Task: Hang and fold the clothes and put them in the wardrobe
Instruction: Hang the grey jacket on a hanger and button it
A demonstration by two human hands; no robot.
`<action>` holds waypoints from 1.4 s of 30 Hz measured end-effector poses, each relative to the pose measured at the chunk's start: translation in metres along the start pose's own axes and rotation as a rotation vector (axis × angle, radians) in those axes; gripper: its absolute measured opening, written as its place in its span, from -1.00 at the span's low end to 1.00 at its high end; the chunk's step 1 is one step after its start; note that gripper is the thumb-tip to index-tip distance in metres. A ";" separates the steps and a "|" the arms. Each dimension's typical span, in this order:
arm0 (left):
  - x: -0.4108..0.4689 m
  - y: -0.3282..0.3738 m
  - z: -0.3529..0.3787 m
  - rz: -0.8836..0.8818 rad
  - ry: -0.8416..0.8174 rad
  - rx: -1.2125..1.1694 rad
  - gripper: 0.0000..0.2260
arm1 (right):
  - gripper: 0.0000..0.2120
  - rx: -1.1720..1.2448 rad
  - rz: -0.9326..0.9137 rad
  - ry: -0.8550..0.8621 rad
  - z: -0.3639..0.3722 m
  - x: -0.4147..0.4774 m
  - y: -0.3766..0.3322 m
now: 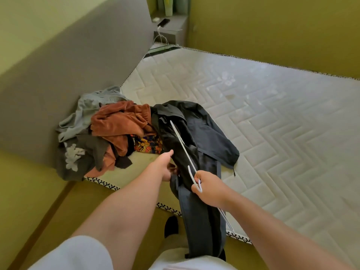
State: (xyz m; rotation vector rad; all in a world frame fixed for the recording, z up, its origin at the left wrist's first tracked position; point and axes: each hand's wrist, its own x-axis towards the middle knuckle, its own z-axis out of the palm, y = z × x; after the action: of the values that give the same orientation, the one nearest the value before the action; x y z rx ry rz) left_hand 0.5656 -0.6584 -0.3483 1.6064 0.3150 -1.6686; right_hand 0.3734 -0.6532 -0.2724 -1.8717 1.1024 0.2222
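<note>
A dark navy jacket (204, 133) lies on the bare mattress (272, 114), its lower part hanging over the near edge toward me. A white plastic hanger (181, 143) runs along the jacket, one end inside the collar area. My right hand (208, 188) grips the hanger at its hook. My left hand (165, 164) holds the jacket's fabric just left of the hanger. To the left sits a heap of clothes: a rust-orange velvet garment (116, 123), a light grey top (87, 106), a dark grey printed piece (78, 156) and a colourful patterned one (148, 145).
A grey padded headboard (68, 75) stands behind the clothes heap. Far back, a grey bedside shelf (171, 26) carries a phone (163, 22) with a white cable. A yellow-green wall borders the mattress's far side. Floor lies at the lower left.
</note>
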 end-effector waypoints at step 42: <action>-0.129 -0.032 -0.067 0.129 -0.209 0.081 -0.07 | -0.83 0.467 -0.143 0.236 0.020 0.037 -0.102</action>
State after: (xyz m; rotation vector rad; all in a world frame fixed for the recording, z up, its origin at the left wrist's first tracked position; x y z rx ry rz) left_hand 0.5795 -0.5472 -0.2509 1.4620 0.0373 -1.7487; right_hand 0.4779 -0.6422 -0.2405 -1.5671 1.0605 -0.3231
